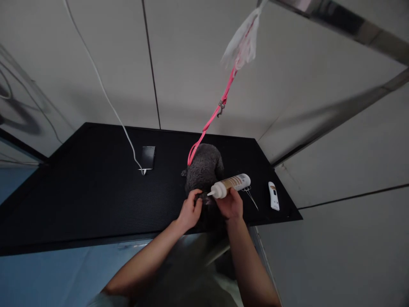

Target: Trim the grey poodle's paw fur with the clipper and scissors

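A small dog with curly dark grey fur (204,166) is on the black table near its front edge. My left hand (191,209) is at the dog's near end, thumb and fingers pinched on what looks like its ear; a bit of pinkish skin shows beside them. My right hand (231,206) holds a white squeeze bottle (231,184) with a brown label, tilted so that its narrow nozzle points left at that spot. Whether the nozzle touches the dog I cannot tell. A pink leash (209,121) runs up from a loop at the dog's far side.
Right of the bottle lie metal scissor-handled forceps (252,199) and a white hair clipper (274,196). A phone (148,157) with a white cable (105,91) lies on the black grooming table (96,192). White wrapping (244,40) hangs round the leash top, below a metal bar (348,23).
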`<state>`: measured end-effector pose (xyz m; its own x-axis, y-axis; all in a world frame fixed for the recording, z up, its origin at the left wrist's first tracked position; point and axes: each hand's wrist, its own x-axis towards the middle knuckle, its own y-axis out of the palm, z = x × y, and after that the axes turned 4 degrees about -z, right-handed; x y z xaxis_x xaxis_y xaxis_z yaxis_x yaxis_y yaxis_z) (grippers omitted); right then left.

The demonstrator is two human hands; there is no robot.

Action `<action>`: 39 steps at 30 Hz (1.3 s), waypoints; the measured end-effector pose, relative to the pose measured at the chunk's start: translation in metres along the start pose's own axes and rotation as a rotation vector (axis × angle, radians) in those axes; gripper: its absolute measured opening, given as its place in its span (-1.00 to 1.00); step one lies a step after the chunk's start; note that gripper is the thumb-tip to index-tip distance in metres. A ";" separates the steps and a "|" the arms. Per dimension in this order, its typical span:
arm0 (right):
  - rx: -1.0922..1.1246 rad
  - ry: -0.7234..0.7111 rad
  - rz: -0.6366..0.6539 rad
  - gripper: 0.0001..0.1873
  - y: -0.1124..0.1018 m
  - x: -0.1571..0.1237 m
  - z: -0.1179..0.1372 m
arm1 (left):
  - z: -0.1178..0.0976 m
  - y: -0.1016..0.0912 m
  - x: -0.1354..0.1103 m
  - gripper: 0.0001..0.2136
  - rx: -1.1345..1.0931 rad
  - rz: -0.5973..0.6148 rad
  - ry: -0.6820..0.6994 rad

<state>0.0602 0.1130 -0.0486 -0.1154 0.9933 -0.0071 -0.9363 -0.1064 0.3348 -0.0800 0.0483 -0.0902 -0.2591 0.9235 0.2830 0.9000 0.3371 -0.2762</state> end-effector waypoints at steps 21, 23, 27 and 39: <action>-0.414 -0.231 -0.058 -0.49 0.017 -0.019 0.048 | -0.008 0.009 0.016 -0.66 -0.116 0.278 -0.105; -0.439 -0.246 -0.060 -0.49 0.018 -0.018 0.048 | -0.008 0.009 0.016 -0.67 -0.129 0.274 -0.107; -0.464 -0.255 -0.080 -0.50 0.022 -0.021 0.049 | -0.007 0.010 0.016 -0.68 -0.149 0.274 -0.114; -0.079 -0.176 -0.370 -0.81 -0.031 0.009 0.016 | -0.002 0.006 0.018 -0.69 -0.135 0.295 -0.132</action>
<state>0.0939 0.1259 -0.0444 0.2861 0.9569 0.0504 -0.9273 0.2632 0.2663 -0.0784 0.0665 -0.0850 -0.0157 0.9962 0.0853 0.9788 0.0327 -0.2022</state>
